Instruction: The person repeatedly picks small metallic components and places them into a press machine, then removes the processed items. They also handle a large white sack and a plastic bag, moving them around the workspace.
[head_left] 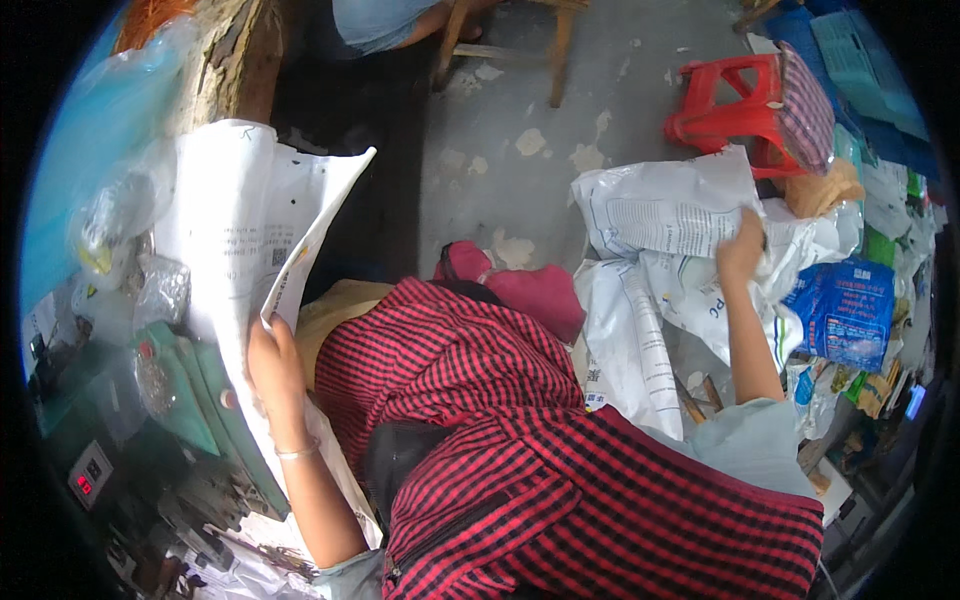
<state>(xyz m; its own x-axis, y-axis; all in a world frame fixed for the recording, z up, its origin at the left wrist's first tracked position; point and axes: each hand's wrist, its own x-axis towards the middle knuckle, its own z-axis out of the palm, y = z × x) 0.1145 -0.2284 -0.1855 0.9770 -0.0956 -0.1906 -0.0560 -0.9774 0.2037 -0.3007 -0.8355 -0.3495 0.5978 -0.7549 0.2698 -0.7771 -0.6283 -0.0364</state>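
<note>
On the left, my left hand is closed on the edge of a large white printed sack, which stands up from my lap side with its upper edge folded over. My right hand reaches out to the right, its fingers bent round the edge of a white plastic bag with printed text. Under that bag, more white printed bags hang down beside my knee. A red and black checked apron covers my lap.
A red plastic stool with a checked cushion stands at the far right. Beside my right arm lies a blue printed bag. At the left are a green machine and a digital display. Another person sits near a wooden stool.
</note>
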